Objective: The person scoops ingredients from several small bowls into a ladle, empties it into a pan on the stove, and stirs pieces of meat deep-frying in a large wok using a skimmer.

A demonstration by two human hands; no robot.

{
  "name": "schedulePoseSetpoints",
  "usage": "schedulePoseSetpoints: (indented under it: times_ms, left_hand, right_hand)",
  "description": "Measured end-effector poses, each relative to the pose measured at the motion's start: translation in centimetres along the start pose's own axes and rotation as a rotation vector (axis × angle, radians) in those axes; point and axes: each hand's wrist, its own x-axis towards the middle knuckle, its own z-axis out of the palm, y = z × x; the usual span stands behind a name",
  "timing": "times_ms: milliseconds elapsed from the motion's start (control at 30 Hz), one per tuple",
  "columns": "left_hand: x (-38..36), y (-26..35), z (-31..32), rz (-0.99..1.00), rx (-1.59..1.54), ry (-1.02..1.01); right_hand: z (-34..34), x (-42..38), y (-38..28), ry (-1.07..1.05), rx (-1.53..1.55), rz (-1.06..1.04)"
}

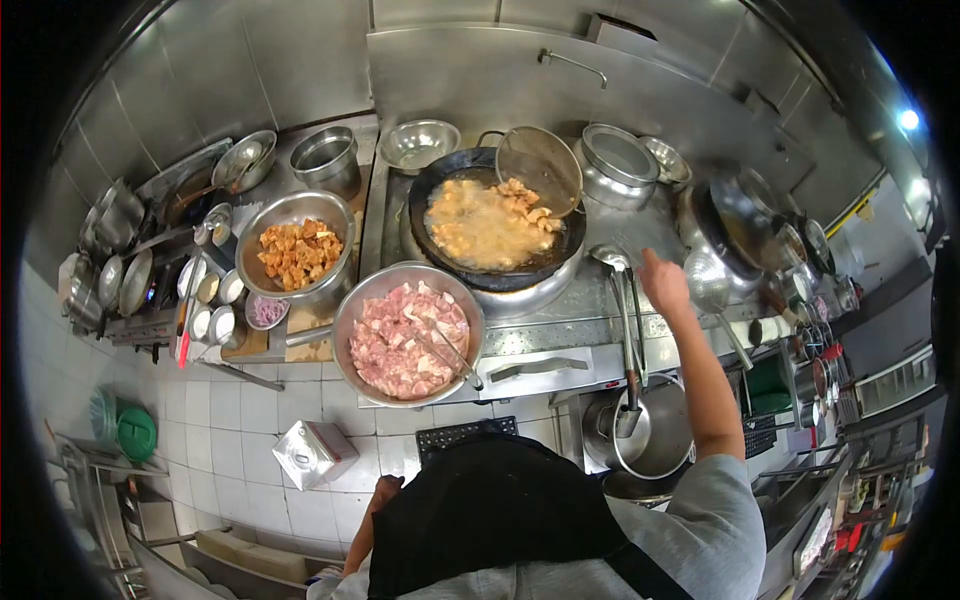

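Observation:
My right hand [665, 285] is over the steel counter, fingers curled; whatever it may grip cannot be made out. Just left of it lies a ladle [610, 256], its long handle hanging over the front edge; a perforated skimmer [708, 280] is on its right. Down by the apron, my left hand [385, 490] is closed, with nothing visible in it. Ahead, a black wok [425, 235] holds bubbling oil with frying pieces. A round wire strainer [535, 165] leans into the wok's far right side, with browned pieces [522, 203] at its lower rim.
A pan of raw meat chunks [400, 345] with tongs sits at the front edge. Left of the wok stands a bowl of browned pieces [300, 252]. A large pot [655, 430] is below the counter at right. A metal tin [313, 455] rests on the tiled floor.

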Motion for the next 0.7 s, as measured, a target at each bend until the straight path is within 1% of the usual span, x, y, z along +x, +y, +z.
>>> schedulePoseSetpoints:
  times_ms: [33, 100, 167, 233, 267, 300, 333, 367, 400, 500, 700]
  left_hand:
    - [-0.3, -0.9, 1.1, -0.009, -0.001, -0.007]
    - [-0.8, 0.5, -1.0, -0.096, -0.104, -0.022]
    - [-1.3, 1.6, -2.3, -0.151, -0.134, -0.037]
    - [-0.9, -0.1, -0.9, -0.021, 0.048, -0.049]
    - [-0.5, -1.6, 0.8, 0.03, 0.137, -0.052]
    - [0.1, -2.6, 2.4, -0.315, -0.171, -0.084]
    - [-0.2, -2.2, 1.7, -0.366, -0.34, -0.114]
    - [-0.2, -1.6, 0.9, -0.38, -0.44, -0.105]
    - [-0.1, -1.4, 0.5, -0.395, -0.539, -0.095]
    - [0.0, -1.5, 0.3, -0.371, -0.624, -0.06]
    - [0.8, -0.7, -0.5, -0.33, -0.47, -0.126]
  right_hand:
    - [-0.4, 0.3, 0.0, 0.005, -0.007, -0.002]
    - [-0.8, 1.1, 0.7, 0.063, 0.002, -0.041]
    - [-1.5, 1.4, 1.2, 0.11, -0.003, -0.073]
    - [-3.4, 1.7, 0.3, 0.147, -0.005, -0.118]
    - [-4.3, 1.9, 0.0, 0.114, -0.044, -0.11]
    - [-5.4, 2.0, -0.3, 0.081, -0.086, -0.1]
    - [-7.1, 1.9, -1.2, 0.032, -0.122, -0.071]
    - [-8.2, 2.0, -1.9, -0.015, -0.162, -0.036]
    - [-8.4, 2.3, -1.9, -0.01, -0.187, -0.053]
    - [-8.2, 2.9, -1.1, 0.002, -0.253, -0.071]
    - [-5.1, 4.8, 0.3, -0.039, -0.364, -0.038]
